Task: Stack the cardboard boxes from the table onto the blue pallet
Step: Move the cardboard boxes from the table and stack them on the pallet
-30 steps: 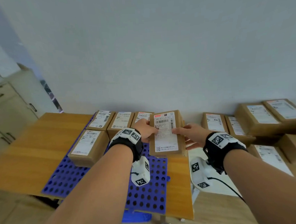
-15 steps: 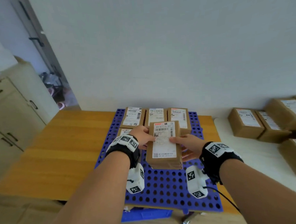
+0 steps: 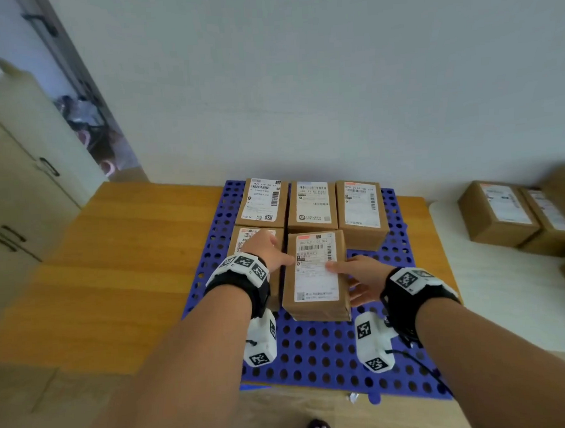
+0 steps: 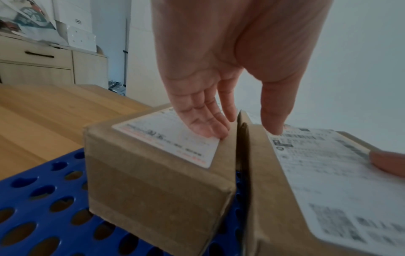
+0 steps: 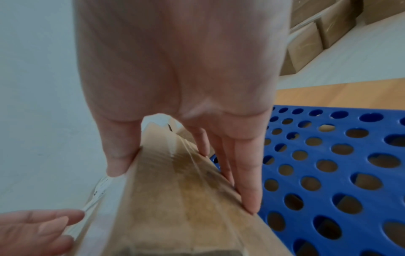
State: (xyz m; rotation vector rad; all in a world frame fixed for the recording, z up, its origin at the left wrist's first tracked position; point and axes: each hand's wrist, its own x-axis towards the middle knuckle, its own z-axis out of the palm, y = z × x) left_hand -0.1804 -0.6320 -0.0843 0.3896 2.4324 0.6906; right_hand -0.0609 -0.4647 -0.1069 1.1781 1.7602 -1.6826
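Cardboard boxes: five on blue pallet (image 3: pixel 318 352), three at right. Held box (image 3: pixel 315 274) sits between left hand (image 3: pixel 270 252) and right hand (image 3: pixel 363 278), both gripping it.

soft, even daylight, no hard shadows or glare. head view sharp centre, strong wide-angle bending at edges, corners smeared. both wrist views dimmer, bluish cast, close-up palms (image 4: pixel 230 52) soft, box label (image 4: pixel 328 181) motion-blurred, pallet holes (image 5: pixel 328 164) fairly crisp
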